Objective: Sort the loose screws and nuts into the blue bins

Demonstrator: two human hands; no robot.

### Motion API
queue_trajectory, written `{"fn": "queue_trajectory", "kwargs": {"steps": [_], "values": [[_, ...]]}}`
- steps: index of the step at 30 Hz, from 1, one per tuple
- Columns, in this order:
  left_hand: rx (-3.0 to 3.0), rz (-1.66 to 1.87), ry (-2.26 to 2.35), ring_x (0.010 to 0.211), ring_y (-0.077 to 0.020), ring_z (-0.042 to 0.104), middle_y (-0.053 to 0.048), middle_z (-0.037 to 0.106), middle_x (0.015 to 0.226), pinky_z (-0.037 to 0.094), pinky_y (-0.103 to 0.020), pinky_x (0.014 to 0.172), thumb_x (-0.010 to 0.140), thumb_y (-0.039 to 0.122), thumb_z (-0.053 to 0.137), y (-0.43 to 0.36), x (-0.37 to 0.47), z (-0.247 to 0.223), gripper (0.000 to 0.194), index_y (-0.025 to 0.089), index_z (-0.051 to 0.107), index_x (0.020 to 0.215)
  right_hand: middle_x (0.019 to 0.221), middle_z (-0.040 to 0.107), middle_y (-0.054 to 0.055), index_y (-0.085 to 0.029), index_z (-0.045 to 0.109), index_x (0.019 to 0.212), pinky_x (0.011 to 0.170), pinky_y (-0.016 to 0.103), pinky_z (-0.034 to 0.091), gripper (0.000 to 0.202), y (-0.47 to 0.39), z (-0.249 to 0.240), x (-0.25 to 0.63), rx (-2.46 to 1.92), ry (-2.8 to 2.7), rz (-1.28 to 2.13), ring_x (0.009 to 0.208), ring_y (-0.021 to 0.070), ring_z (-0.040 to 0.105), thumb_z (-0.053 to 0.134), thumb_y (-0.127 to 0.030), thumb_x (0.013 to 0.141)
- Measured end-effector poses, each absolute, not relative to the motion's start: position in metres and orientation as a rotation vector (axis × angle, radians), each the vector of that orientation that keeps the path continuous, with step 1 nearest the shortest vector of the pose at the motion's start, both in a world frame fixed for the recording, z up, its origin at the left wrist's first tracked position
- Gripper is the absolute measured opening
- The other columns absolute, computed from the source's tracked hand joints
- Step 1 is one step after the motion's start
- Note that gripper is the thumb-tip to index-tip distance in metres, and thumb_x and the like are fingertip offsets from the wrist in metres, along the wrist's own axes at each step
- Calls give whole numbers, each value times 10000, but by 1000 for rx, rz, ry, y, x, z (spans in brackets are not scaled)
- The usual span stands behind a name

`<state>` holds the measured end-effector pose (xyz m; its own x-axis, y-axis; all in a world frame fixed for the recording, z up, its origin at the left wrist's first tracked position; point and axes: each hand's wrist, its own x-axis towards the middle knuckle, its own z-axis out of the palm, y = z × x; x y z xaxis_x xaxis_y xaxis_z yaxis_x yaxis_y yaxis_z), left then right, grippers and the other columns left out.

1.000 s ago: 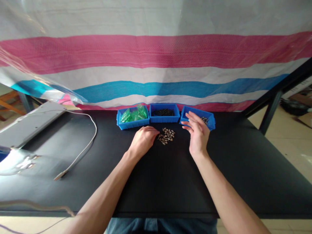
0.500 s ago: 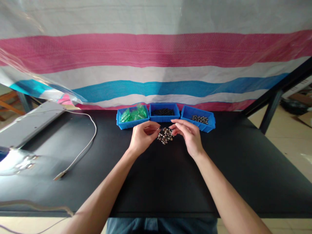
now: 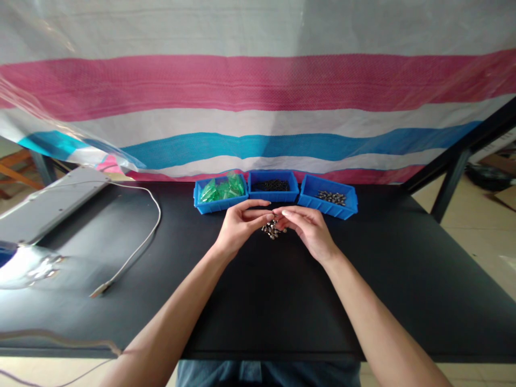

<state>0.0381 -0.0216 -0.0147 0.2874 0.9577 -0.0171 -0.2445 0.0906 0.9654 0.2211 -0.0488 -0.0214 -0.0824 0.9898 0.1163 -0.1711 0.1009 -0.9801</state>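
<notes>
Over a small pile of shiny metal fittings [image 3: 272,231] on the black table, my two hands meet fingertip to fingertip. Thumb and fingers of my left hand [image 3: 239,224] are pinched together; what sits between them is too small to make out. My right hand [image 3: 312,228] is pinched too, its fingertips at those of the left, and whatever it holds is hidden. Part of the pile is covered by the fingers. Just behind stand three blue bins: one with green plastic pieces [image 3: 222,189], one with dark screws [image 3: 272,185], one with small metal parts [image 3: 331,198].
A white cable [image 3: 155,226] with a plug curves across the table's left side. Farther left lie a long grey metal box [image 3: 52,201] and a clear plastic bag [image 3: 28,267]. A striped sheet [image 3: 258,86] hangs behind; a black frame post [image 3: 449,185] stands at right.
My right hand has moved left and my left hand slightly right, so their fingertips now meet over the pile. The bins and the pile stay in place.
</notes>
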Motion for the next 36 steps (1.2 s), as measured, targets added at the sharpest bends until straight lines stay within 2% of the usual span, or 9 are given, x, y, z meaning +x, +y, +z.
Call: {"fn": "queue_trajectory", "kwargs": {"steps": [11,15,18,21,24,27,31,36], "values": [[1115,1057,838,848,-250,775,-111,807,927,620,-355,837,655,380,912,-22,41,-18,532,111,725,1075,784,788,57,-181,818,866,693,276,575,212,-50,-14,218,-896,-1076,1406,698,160,727,778,-378,800],[1366,1065,871,914,-259,764,-117,800,979,615,-372,857,833,399,768,-20,40,-21,415,118,707,1132,779,785,61,-176,812,810,666,291,586,208,-48,-14,217,-906,-1036,1351,668,166,722,779,-379,785],[1893,1043,915,1140,-272,691,-114,747,1201,548,-441,1024,958,223,561,-19,38,-26,276,161,707,1184,788,784,60,-182,804,799,671,323,595,171,-44,-17,219,-940,-953,1145,660,176,718,771,-349,784],[2417,797,919,1430,-298,453,-71,566,1485,389,-538,1182,852,-31,446,-18,35,-34,596,216,614,1368,819,785,55,-185,800,847,744,350,599,133,-38,-21,225,-970,-809,832,714,186,733,734,-290,797],[2640,564,940,1493,-310,353,-58,480,1557,417,-555,1155,765,-98,417,-16,33,-42,788,241,510,1471,972,787,66,-191,789,925,837,366,587,180,-33,-22,233,-999,-656,622,831,196,750,684,-263,798],[2716,543,951,1449,-280,434,-84,538,1508,453,-500,1142,771,-98,426,-12,33,-47,748,215,547,1439,1117,763,79,-202,766,1037,850,368,579,277,-33,-20,238,-1030,-636,607,906,208,750,642,-273,799],[2741,656,985,1289,-242,610,-112,632,1406,512,-422,1102,830,-55,464,-7,30,-49,569,166,650,1320,1087,774,70,-210,760,1052,784,337,579,295,-35,-17,236,-1038,-628,684,844,193,746,648,-286,791],[2709,800,1059,1048,-231,716,-114,754,1166,603,-362,937,948,82,505,-6,27,-45,318,140,727,1167,1041,785,68,-199,765,1036,729,303,571,274,-36,-17,232,-1031,-660,736,780,174,739,670,-272,790]]}}
